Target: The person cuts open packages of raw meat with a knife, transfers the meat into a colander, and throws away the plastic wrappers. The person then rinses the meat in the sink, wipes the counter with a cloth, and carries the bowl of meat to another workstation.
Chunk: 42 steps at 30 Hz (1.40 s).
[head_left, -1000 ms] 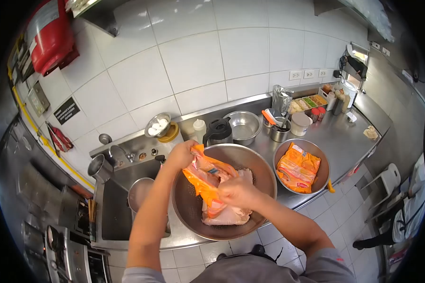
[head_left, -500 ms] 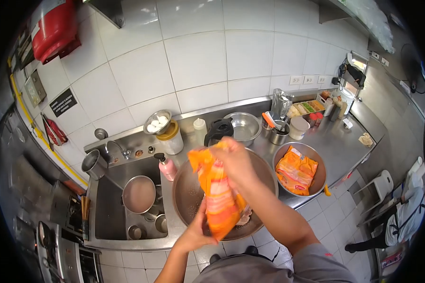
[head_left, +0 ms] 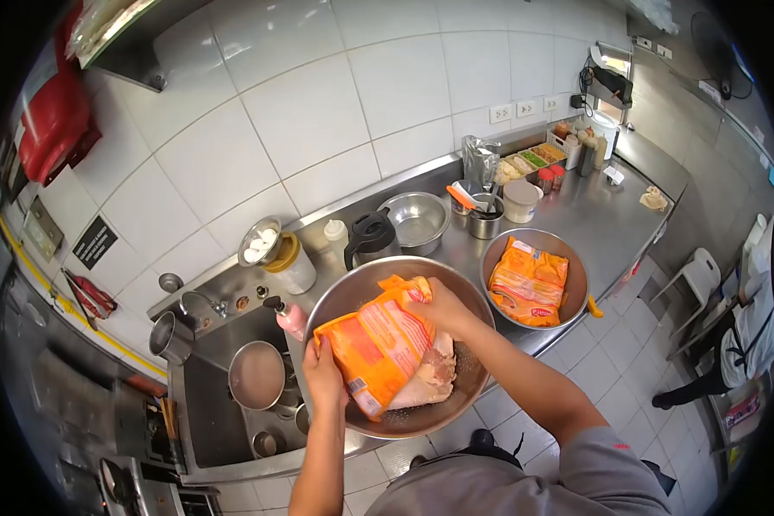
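Observation:
Over a large metal bowl (head_left: 471, 378), both my hands grip an orange plastic bag (head_left: 370, 344). My left hand (head_left: 325, 378) is closed on the bag's left side. At the upper right, my right hand (head_left: 443, 311) has its fingers closed on the plastic. Raw meat with pale skin, apparently chicken (head_left: 434, 378), lies in the bowl, partly covered by the bag. Whether the bag still contains anything is hidden.
To the right stands a metal bowl (head_left: 581, 284) with another orange bag (head_left: 529, 279). The sink (head_left: 202, 404) at left holds a pot (head_left: 256, 376). Behind are a black-lidded jug (head_left: 371, 236), a steel bowl (head_left: 417, 222) and a pink pump bottle (head_left: 291, 320). A person (head_left: 748, 353) stands far right.
The bag has gone from hanging upright to tilted and spread over the bowl, exposing more raw meat. Both hands keep hold of it. The camera view has shifted.

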Each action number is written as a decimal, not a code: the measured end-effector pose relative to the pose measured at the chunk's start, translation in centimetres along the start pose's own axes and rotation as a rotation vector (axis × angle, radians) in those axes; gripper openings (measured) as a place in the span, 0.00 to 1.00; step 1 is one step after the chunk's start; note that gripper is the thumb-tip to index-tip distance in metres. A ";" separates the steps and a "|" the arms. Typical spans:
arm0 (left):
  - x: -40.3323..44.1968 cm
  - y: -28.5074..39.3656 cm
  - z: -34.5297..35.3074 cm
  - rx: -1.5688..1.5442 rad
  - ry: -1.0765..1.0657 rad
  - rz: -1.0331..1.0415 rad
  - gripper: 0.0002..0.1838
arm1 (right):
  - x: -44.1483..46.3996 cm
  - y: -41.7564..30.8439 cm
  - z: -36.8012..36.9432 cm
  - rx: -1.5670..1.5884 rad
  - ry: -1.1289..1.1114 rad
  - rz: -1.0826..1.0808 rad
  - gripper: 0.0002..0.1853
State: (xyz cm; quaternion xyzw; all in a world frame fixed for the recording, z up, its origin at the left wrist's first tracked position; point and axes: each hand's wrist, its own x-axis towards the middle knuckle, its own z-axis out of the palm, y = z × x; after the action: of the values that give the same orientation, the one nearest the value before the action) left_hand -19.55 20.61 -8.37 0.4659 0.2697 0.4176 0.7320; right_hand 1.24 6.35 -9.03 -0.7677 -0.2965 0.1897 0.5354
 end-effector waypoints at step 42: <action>2.7 1.8 0.3 1.123 -1.254 0.315 0.21 | -2.8 -1.6 -9.6 1.163 0.606 -0.225 0.21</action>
State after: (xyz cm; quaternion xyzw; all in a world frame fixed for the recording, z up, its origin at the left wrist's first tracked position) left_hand -18.63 23.19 -6.59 0.9364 -0.0861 -0.0161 0.3399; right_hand 4.60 -1.90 -4.19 -0.3376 -0.0607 0.0371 0.9386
